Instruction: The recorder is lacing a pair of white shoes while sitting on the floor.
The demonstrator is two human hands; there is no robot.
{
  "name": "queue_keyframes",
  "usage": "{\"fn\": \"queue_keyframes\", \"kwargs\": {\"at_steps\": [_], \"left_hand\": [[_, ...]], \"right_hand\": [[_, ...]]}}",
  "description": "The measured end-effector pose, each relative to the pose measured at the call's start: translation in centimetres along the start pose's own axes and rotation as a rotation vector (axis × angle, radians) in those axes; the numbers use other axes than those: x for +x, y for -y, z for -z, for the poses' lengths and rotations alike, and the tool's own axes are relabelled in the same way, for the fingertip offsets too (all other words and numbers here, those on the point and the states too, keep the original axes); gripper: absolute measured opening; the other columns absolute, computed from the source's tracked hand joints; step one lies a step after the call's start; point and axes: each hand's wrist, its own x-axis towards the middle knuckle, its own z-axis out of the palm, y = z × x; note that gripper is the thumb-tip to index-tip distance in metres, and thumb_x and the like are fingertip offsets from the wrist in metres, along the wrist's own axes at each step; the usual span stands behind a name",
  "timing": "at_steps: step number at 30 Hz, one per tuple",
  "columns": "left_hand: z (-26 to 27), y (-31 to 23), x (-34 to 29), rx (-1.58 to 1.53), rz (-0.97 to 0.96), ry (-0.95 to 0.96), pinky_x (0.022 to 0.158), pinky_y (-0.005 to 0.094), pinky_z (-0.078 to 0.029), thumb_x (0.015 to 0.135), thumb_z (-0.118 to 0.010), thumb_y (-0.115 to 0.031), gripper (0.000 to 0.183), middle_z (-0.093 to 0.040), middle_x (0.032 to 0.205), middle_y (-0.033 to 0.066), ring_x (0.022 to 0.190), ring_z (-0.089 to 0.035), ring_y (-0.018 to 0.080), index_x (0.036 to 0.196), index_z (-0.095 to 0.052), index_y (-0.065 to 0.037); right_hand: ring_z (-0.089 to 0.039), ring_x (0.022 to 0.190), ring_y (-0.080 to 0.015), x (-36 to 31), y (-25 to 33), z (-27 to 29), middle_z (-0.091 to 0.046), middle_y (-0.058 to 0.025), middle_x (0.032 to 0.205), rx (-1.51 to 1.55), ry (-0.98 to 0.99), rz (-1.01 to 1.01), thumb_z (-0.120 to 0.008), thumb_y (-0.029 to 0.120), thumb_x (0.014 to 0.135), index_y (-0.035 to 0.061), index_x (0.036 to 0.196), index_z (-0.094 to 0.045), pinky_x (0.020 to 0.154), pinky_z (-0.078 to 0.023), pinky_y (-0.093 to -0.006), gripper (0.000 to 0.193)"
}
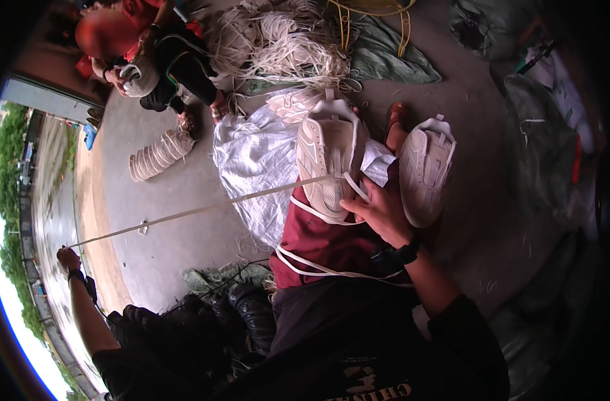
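On the seated person's lap, over maroon cloth (310, 242), a pale beige shoe (325, 144) lies lengthwise, its long axis running away from the body: the rounded toe faces the wearer and the heel tab points outward. The right hand (383, 215) is by far the nearer one, just at the toe's right side. Its thumb rests against the toe and its fingers bend along the shoe's edge; whether they pinch anything cannot be told, as they are partly hidden.

From the front of the shoe, a pale flat lace (198, 210) runs taut and nearly straight toward the left, crossing the shoe's length at a steep angle and dipping slightly on its way. At its far end the left hand (68, 259), arm fully out to the side and well apart from the shoe, is closed around the lace. So the shoe lies far to the right of the left fingers, but directly beside the right ones. Slack white cord (318, 269) loops over the lap, and a second shoe (427, 167) sits just right of the first.
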Motion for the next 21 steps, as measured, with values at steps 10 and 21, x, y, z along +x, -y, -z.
{"fn": "queue_keyframes", "kwargs": {"at_steps": [10,21], "left_hand": [[-1.5,2.5,2.6,-0.136,-0.022,-0.055,0.029,0.0302,-0.035,0.1,-0.052,-0.039,0.027,-0.043,0.051,0.0012,0.034,-0.045,0.0159,0.087,-0.043,-0.017],[-2.8,1.3,1.7,-0.188,0.077,-0.061,0.032,0.0326,-0.036,0.101,-0.041,-0.044,0.041,-0.051,0.048,0.0079,0.035,-0.05,0.0202,0.084,-0.051,-0.009]], "right_hand": [[-0.066,0.082,-0.0148,-1.1,-2.7,-1.2,-0.067,-0.0083,0.089,0.116,-0.154,0.151,-0.072,0.01,0.088,-0.0052,0.153,-0.012,0.074,-0.053,-0.0274,0.09],[-0.051,0.069,-0.0128,-8.5,-2.8,1.9,-0.05,-0.0004,0.079,0.602,0.306,-0.246,-0.062,0.001,0.084,0.0099,0.082,-0.051,0.066,-0.042,-0.0275,0.014]]}}
